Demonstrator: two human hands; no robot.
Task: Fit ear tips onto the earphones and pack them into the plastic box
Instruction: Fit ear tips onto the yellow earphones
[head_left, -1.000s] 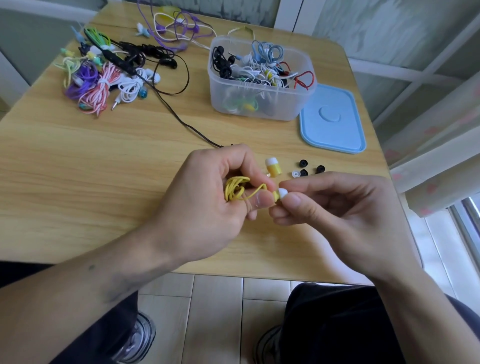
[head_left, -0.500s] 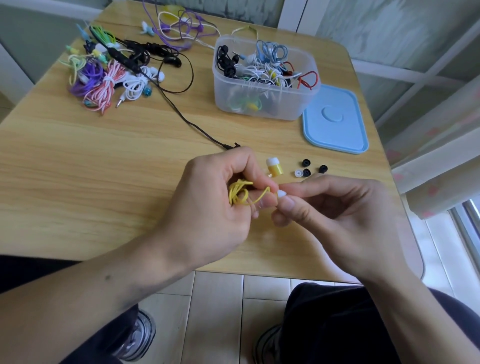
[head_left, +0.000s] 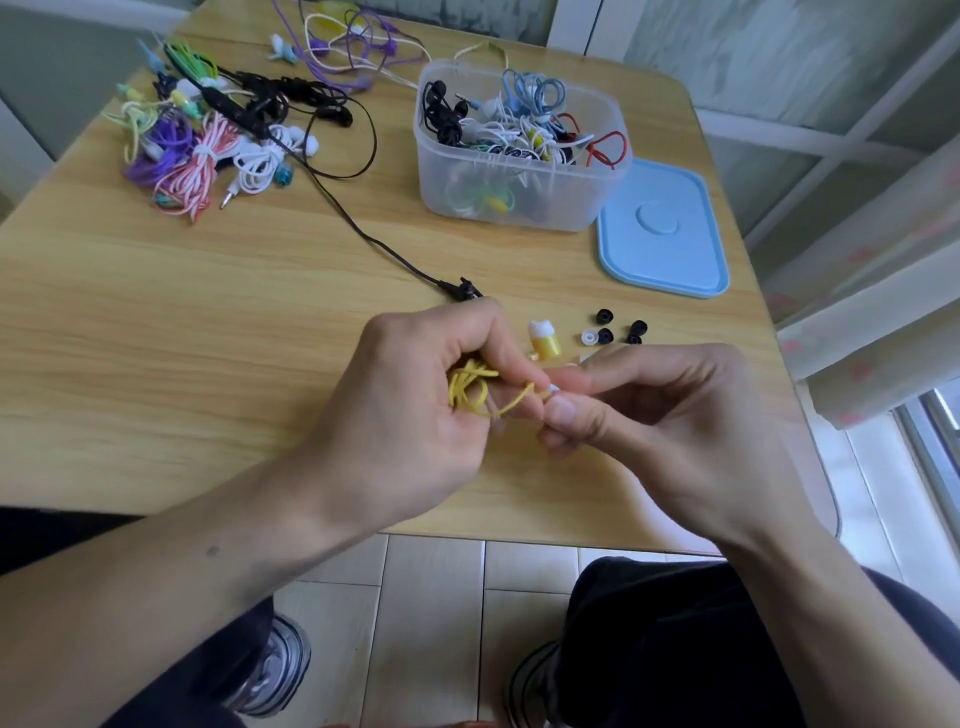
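white ear tip (head_left: 554, 388) now nearly hidden between right hand (head_left: 675, 415) fingers, pressed closer against left hand (head_left: 415, 410)

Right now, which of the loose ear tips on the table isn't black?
The clear white ear tip, leftmost of the cluster, touching a black ear tip on its right. The other loose tips are all black.

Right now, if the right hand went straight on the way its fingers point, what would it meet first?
The right hand points left, so it would likely first meet the left hand holding the yellow earphone cable; their fingertips already look nearly touching.
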